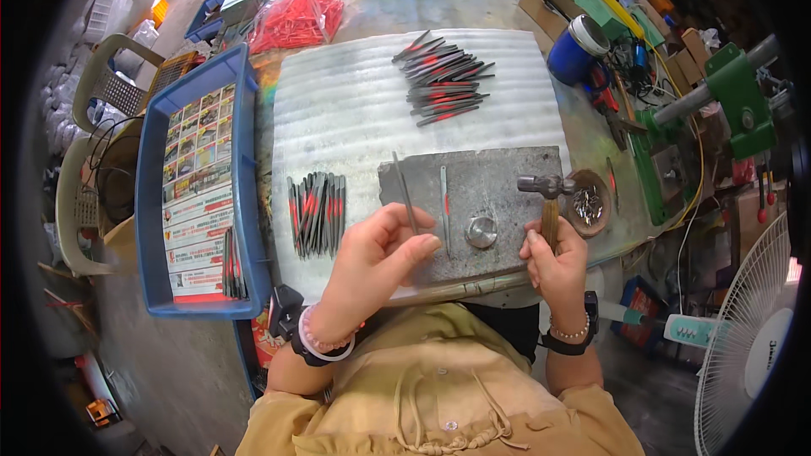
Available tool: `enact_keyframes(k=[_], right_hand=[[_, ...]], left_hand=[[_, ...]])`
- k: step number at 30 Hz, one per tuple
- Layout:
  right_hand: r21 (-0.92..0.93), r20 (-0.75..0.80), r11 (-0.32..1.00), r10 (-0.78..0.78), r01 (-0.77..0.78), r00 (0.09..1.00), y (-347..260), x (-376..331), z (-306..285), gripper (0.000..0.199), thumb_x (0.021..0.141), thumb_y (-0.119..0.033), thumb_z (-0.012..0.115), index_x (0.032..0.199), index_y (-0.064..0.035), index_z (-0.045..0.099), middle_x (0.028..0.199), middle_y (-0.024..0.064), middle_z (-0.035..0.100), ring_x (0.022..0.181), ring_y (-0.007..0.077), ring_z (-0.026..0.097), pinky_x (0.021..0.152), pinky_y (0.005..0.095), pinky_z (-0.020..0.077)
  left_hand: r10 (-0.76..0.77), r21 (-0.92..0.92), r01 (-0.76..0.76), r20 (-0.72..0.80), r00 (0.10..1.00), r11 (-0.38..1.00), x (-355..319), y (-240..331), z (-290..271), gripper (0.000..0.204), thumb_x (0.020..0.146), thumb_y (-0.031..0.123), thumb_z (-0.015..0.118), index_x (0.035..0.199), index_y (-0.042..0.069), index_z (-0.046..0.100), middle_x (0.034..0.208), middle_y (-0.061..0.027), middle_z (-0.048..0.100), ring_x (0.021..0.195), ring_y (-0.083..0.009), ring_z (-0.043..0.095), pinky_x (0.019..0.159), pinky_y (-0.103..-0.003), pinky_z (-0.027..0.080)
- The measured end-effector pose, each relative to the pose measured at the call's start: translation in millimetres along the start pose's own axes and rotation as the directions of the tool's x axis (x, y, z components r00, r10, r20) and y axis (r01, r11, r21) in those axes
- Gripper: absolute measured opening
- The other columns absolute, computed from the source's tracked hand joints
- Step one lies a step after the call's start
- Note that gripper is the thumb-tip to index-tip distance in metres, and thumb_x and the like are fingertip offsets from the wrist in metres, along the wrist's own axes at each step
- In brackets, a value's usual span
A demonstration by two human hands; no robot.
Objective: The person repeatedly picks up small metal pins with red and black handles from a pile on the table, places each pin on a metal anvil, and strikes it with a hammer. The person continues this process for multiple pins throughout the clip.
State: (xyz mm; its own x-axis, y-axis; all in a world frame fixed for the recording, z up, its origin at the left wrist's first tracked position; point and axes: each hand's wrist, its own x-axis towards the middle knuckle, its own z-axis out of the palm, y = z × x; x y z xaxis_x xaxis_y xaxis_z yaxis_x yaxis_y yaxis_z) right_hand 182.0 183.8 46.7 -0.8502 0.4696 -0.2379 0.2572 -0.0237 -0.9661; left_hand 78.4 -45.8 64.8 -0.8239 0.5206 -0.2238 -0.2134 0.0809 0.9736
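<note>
I am remotely viewing a wooden-handled, metal-headed hammer point(547, 192) and a matt rod point(403, 186). The slab point(514, 167) is showing a rough, matt face; the disc point(481, 232) is reflecting as glossy metal. The tray point(149, 203) is presenting smooth plastic; its liner point(198, 232), printed paper.

1) L hand point(376, 253) holds thin dark rod point(402, 184), tilted, over grey slab point(498, 177)
2) R hand point(555, 263) grips hammer point(541, 184) by wooden handle
3) On slab: 2nd rod point(446, 203) w/ red section, + round disc point(481, 231)
4) Bowl point(602, 217) w/ small metal bits point(588, 201) just beside slab's R edge
5) On white sheet point(338, 110): L pile point(317, 215) & far pile point(443, 80) of dark/red rods
6) Blue tray point(152, 219), L: printed paper point(198, 160), few rods point(232, 266)
</note>
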Motion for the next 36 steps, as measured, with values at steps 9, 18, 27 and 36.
enact_keyframes(k=[9, 18, 27, 36], right_hand=[[-0.132, 0.062, 0.99, -0.044, 0.052, 0.997, 2, 4, -3, 0.011, 0.09, -0.006, 0.057, 0.099, 0.0006, 0.061, 0.069, 0.002, 0.062, 0.057, 0.0051, 0.052, 0.052, 0.0226, 0.0407], [-0.187, 0.081, 0.98, -0.057, 0.072, 0.995, 2, 6, -4, 0.011, 0.089, -0.007, 0.058, 0.095, 0.0011, 0.062, 0.067, 0.0047, 0.064, 0.061, 0.0085, 0.057, 0.057, 0.0257, 0.0448], [-0.138, 0.128, 0.988, -0.056, 0.074, 0.99, 1, 9, -2, 0.011, 0.093, -0.007, 0.055, 0.101, 0.0002, 0.059, 0.07, 0.0039, 0.059, 0.05, 0.004, 0.045, 0.046, 0.0207, 0.0347], [-0.122, 0.094, 0.992, -0.021, 0.033, 0.995, -1, 8, 0, 0.011, 0.093, -0.006, 0.055, 0.1, 0.0002, 0.059, 0.071, 0.0024, 0.06, 0.047, 0.0025, 0.042, 0.043, 0.0204, 0.0328]], left_hand=[[0.32, 0.634, -0.22, -0.045, 0.946, 0.742, 19, -23, 9, 0.048, 0.08, 0.007, 0.077, 0.121, -0.001, 0.054, 0.059, -0.0088, 0.054, 0.05, -0.0179, 0.052, 0.051, -0.03, 0.043], [0.338, 0.724, -0.217, -0.024, 0.941, 0.655, 16, -10, 22, 0.051, 0.079, 0.011, 0.077, 0.123, 0.001, 0.053, 0.063, -0.0125, 0.059, 0.053, -0.0272, 0.057, 0.052, -0.034, 0.046], [0.69, 0.383, -0.779, 0.371, 0.622, 0.496, -46, 67, 29, 0.023, 0.075, 0.007, 0.077, 0.098, 0.003, 0.072, 0.077, -0.006, 0.07, 0.055, -0.0141, 0.062, 0.044, -0.028, 0.045], [0.927, -0.001, -0.932, 0.109, 0.359, 0.361, -52, 74, 62, 0.018, 0.077, 0.005, 0.063, 0.087, -0.008, 0.066, 0.068, -0.0083, 0.057, 0.047, -0.012, 0.051, 0.04, -0.023, 0.038]])
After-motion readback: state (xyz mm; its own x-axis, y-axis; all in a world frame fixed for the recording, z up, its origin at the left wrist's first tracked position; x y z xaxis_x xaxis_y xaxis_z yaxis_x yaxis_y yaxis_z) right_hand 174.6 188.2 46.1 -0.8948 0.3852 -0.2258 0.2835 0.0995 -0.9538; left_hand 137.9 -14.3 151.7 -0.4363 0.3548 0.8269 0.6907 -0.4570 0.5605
